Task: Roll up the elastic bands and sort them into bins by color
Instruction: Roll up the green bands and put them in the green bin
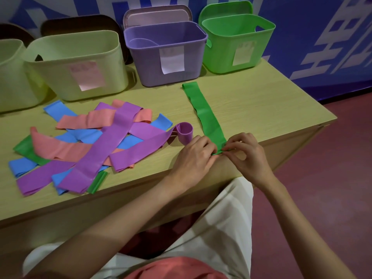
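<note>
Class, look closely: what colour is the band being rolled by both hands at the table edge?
Green band, seen in the head view, its only view.

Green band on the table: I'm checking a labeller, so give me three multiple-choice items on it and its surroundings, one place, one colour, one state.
1. The flat green band points toward which bin?
A green
B purple
C pale yellow

2. What colour is the band curled up at one end?
A blue
B pink
C purple

3. How far is the green band rolled?
A fully
B just begun
C half

Key: 1 A, its far end lies below the green bin; 2 C, the purple band is curled; 3 B, left hand and right hand pinch only its near end.
</note>
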`<state>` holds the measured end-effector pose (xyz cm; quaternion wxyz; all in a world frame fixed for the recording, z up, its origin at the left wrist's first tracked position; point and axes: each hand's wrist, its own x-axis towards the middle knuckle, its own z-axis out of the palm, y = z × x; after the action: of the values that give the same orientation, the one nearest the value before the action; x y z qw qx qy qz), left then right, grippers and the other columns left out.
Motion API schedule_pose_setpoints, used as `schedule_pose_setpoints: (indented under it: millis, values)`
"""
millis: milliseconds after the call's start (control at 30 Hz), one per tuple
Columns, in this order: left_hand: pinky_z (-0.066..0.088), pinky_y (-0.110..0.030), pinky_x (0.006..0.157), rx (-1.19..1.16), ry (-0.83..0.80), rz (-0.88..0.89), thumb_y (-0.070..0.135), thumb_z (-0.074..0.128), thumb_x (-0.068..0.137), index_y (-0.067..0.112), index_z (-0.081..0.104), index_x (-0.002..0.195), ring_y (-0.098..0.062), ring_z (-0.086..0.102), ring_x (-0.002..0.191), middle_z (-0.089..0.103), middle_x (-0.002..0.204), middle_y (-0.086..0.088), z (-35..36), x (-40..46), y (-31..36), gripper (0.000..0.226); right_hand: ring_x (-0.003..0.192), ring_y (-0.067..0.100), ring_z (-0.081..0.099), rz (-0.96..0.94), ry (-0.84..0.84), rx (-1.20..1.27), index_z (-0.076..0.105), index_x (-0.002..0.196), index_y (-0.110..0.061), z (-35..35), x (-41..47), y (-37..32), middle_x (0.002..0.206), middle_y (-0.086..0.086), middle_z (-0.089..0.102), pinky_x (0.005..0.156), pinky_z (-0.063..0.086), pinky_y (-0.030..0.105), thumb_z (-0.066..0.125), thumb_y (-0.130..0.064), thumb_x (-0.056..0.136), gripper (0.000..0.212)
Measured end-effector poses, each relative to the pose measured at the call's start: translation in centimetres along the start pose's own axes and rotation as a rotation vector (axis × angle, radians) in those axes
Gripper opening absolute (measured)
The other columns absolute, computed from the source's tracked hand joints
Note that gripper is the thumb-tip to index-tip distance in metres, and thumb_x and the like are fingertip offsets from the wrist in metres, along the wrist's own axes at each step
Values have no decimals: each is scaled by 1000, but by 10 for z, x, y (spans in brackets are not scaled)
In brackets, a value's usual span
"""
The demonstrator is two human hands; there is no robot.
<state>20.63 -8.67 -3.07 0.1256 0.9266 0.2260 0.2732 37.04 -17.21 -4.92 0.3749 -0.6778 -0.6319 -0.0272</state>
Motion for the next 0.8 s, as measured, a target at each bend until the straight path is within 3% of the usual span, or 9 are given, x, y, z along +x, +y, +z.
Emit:
schedule_pose_setpoints:
  millis: [167, 333, 567, 667, 800]
  values:
    - [41, -27, 72, 36, 11, 37, 15, 68, 85, 8, 67, 85, -19, 54, 81, 60, 85, -5, 2, -2, -1, 7, 83, 19, 53, -9, -20, 28, 74, 87, -13, -4, -3, 1, 85, 0, 62, 74, 40, 18, 76, -10, 80, 7]
    - [46, -32, 76, -102, 7, -85, 13, 64, 89, 7, 70, 92, -20, 56, 85, 64, 88, -5, 0, 0, -3, 9, 81, 19, 56, 25, -28, 97, 75, 91, -13, -6, -1, 0, 84, 0, 63, 73, 46, 28, 72, -8, 84, 9]
    - [48, -34, 75, -136, 30, -228, 11, 59, 89, 7, 67, 87, -20, 57, 81, 64, 83, -5, 2, 4, 6, 9, 72, 5, 54, 155, -21, 120, 72, 90, -11, -1, 4, -6, 80, -2, 60, 69, 42, 10, 71, -4, 84, 10]
    - [45, -32, 67, -102, 61, -255, 12, 61, 86, 9, 62, 78, -18, 52, 71, 56, 70, 0, 3, 6, 10, 9, 71, 11, 54, 213, 13, 111, 67, 89, -12, 0, 4, -11, 77, -4, 62, 67, 42, 17, 71, -4, 81, 12]
    - [43, -32, 64, -33, 64, -262, 12, 62, 85, 9, 60, 79, -19, 53, 71, 56, 72, -3, 6, 7, 15, 7, 72, 16, 54, 223, 28, 71, 64, 85, -12, 3, 6, -16, 77, -3, 61, 66, 45, 27, 71, -4, 79, 12]
